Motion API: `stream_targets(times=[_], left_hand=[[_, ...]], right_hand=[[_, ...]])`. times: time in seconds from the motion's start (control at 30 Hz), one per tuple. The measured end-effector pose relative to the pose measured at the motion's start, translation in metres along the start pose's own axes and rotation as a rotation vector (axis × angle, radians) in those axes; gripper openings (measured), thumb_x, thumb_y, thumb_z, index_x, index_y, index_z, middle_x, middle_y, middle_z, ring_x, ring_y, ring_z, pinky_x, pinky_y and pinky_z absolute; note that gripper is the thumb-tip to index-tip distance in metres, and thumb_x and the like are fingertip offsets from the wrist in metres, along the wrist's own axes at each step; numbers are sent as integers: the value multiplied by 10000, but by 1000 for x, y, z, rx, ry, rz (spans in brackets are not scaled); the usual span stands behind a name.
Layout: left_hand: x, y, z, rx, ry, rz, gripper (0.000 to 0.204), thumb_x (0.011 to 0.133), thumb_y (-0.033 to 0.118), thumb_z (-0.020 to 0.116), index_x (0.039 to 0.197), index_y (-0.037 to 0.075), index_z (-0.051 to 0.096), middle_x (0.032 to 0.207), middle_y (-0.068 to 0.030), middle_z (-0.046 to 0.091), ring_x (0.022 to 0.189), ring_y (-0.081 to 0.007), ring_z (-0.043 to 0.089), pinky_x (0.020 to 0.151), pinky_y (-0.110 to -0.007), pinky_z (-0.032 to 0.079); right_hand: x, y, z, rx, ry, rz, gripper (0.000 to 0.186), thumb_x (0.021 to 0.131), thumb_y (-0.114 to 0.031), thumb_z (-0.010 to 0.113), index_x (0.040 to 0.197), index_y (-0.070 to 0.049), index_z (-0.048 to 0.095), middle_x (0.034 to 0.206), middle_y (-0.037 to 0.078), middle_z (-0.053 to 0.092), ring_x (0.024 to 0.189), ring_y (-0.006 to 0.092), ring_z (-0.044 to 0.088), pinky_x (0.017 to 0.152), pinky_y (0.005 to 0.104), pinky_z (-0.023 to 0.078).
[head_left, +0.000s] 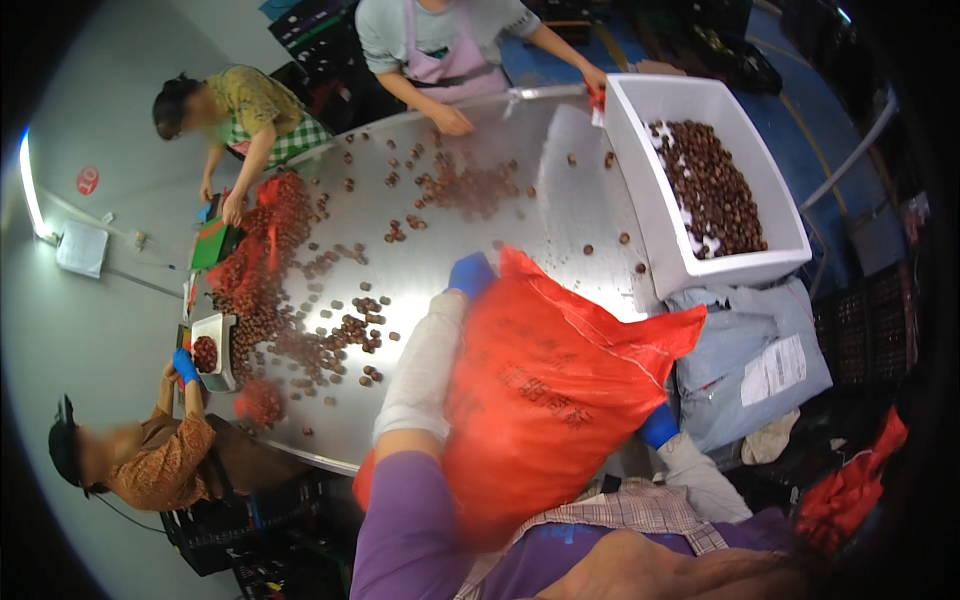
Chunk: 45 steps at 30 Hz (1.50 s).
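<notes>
A large, full red woven sack (560,380) with dark print and a stitched seam leans against my body, over the near edge of the metal table (420,290). My left hand (472,272), in a blue glove, holds the sack at its far left side, the forearm in a white sleeve running along it. At the sack's lower right, my right hand (658,427), also blue-gloved, holds on. Its fingers are hidden behind the sack, and those of my left hand show only in part. Loose brown nuts (360,330) lie scattered over the table to the left.
A white foam box (690,265) of nuts stands at the right, beside a grey plastic parcel (750,360). Three other people work around the table's far and left sides, near red net bags (275,215), a green box (212,243) and a white tray (226,350).
</notes>
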<state>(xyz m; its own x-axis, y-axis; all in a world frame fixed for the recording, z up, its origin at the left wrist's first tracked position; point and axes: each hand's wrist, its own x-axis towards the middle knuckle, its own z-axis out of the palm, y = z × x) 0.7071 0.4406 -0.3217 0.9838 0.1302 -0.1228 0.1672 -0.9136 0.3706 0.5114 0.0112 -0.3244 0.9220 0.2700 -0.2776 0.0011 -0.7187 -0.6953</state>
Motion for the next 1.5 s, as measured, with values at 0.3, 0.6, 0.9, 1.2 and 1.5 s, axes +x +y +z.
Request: stream_targets(times=[0.3,0.6,0.9,1.2,1.5], left_hand=[[2,-38,19,-192,-196,66,289,816,333,632,935,84,718,996,-149,681,949,-324,638,835,-390,504],[18,-24,23,32,-85,210,212,791,248,577,853,102,719,897,-162,670,857,-341,636,763,-408,507],[38,-41,35,-226,133,162,189,793,247,652,829,80,734,859,-137,691,816,-295,660,766,-361,505],[16,-5,-27,-691,-159,-10,179,816,163,640,814,-9,687,818,-131,669,737,-189,620,713,-322,474],[33,-25,0,-728,-26,151,143,726,194,686,781,69,728,837,-124,693,757,-280,661,720,-330,515]], right_hand=[[-8,7,7,15,133,-80,470,847,-246,617,1246,-10,537,1154,145,636,1018,237,616,862,344,468],[-97,-97,-220,353,129,440,416,847,-186,582,1191,47,562,843,48,601,703,108,570,615,236,465],[111,-245,-152,-480,22,-361,243,876,-193,589,1063,-51,652,886,194,660,822,366,620,732,421,484],[255,-236,-36,-859,-167,-633,148,817,-220,616,864,-84,578,702,100,593,655,322,601,655,423,454],[270,-241,-13,-1093,-37,-964,70,796,-154,562,816,-109,611,676,74,595,664,270,617,632,401,450]])
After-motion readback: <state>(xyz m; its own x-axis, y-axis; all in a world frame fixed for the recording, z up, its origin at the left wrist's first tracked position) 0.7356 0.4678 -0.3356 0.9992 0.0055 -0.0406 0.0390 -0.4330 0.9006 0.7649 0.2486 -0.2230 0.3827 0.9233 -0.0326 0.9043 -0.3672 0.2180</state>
